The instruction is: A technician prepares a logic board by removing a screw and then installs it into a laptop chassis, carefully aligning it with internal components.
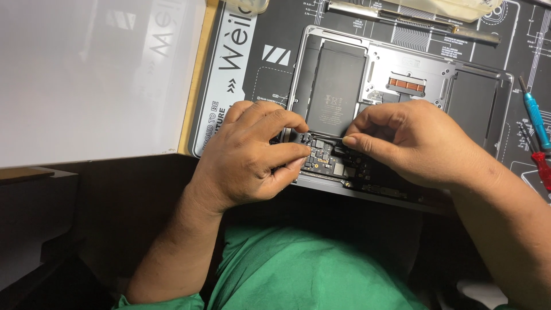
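At the near edge of the opened laptop chassis (402, 63) on the repair mat (275, 69), the left hand (252, 155) pinches the logic board (326, 159) corner while the right hand (413, 140), fingers pressed together, steadies its other side; gentle, level pressure seems wise, with 2 screwdrivers (538, 138) at the mat's right edge.

One opened laptop chassis (396, 69), centre frame. Two hands (252, 155) (413, 143) over one circuit board (324, 159). Two screwdrivers at right edge: one blue (536, 117), one red (542, 167). One work mat (241, 63).
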